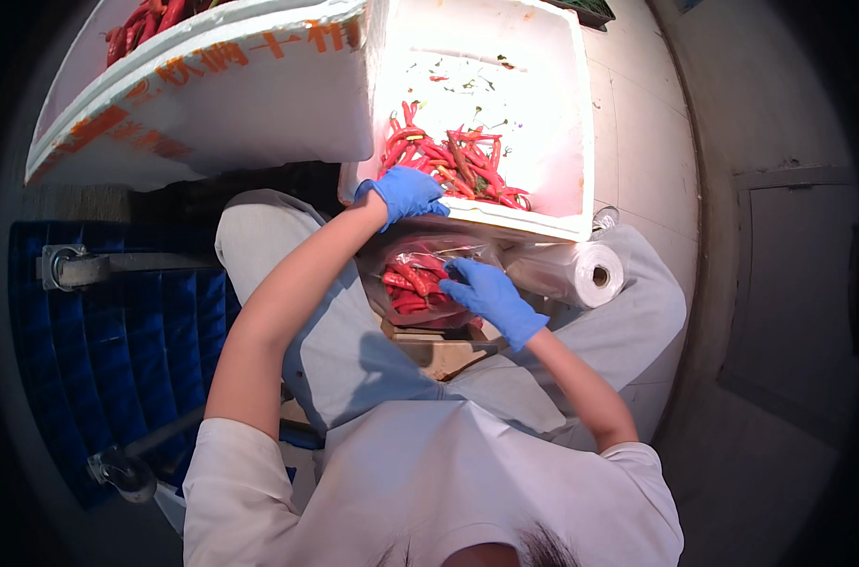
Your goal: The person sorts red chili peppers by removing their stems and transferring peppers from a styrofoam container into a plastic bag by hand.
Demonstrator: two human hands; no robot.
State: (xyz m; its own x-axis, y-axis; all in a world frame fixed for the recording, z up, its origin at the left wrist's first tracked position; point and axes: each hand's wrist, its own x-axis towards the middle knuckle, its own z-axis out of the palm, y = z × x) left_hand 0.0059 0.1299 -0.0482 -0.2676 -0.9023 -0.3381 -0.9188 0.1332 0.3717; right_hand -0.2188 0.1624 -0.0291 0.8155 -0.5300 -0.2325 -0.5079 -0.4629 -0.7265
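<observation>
My left hand (pixel 404 197), in a blue glove, rests at the near rim of a white foam box (pixel 582 135), beside a heap of red chili peppers (pixel 465 164). Its fingertips bend down over the rim, and what lies under them is hidden. Below the rim, between my knees, a clear plastic bag (pixel 440 319) holds more red chili peppers (pixel 409 282). My right hand (pixel 496 301), gloved in blue too, is at the right side of the bag's mouth. Its thumb and fingers are spread over the peppers, with nothing visible held between them.
A roll of clear plastic bags (pixel 567 273) lies against my right leg. Another foam box (pixel 259 106), with orange writing and red peppers inside, stands at upper left. A blue platform with casters (pixel 124 319) is at my left. Stem bits (pixel 482 81) litter the near box's floor.
</observation>
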